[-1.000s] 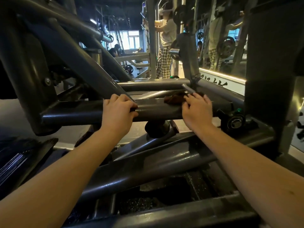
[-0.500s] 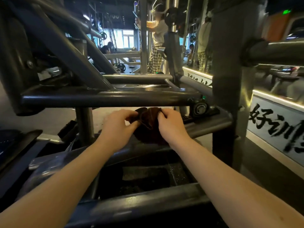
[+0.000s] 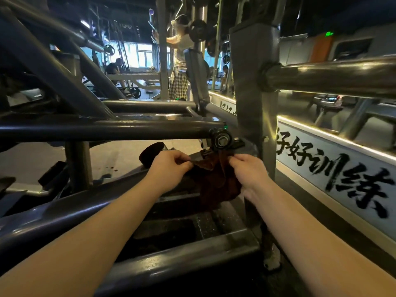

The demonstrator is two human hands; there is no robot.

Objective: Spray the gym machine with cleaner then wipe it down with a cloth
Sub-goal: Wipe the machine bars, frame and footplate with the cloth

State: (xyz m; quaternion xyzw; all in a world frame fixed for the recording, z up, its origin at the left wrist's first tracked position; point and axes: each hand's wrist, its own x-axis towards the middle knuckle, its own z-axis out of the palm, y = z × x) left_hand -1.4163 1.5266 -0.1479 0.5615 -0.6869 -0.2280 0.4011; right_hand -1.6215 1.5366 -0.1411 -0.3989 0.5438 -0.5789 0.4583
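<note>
Cloth (image 3: 216, 183) held just under the pivot bearing (image 3: 220, 139)

Pinched along its top edge by left hand (image 3: 171, 166) and right hand (image 3: 249, 168), each grip narrow on fabric. Hangs slack between them, edge running left to right, just below the bearing ending the crossbar (image 3: 107, 130). Probably goes up and forward next, right hand nearer that bearing.

Left hand (image 3: 169, 166) and right hand (image 3: 249, 170), both pinching brown cloth (image 3: 216, 181).

The cloth (image 3: 216, 181) looks soft, matt dark brown fabric. The gym machine (image 3: 102, 128) is smooth painted metal tubing with a dull sheen; the bar (image 3: 334, 75) at right is glossier, scuffed metal.
</note>
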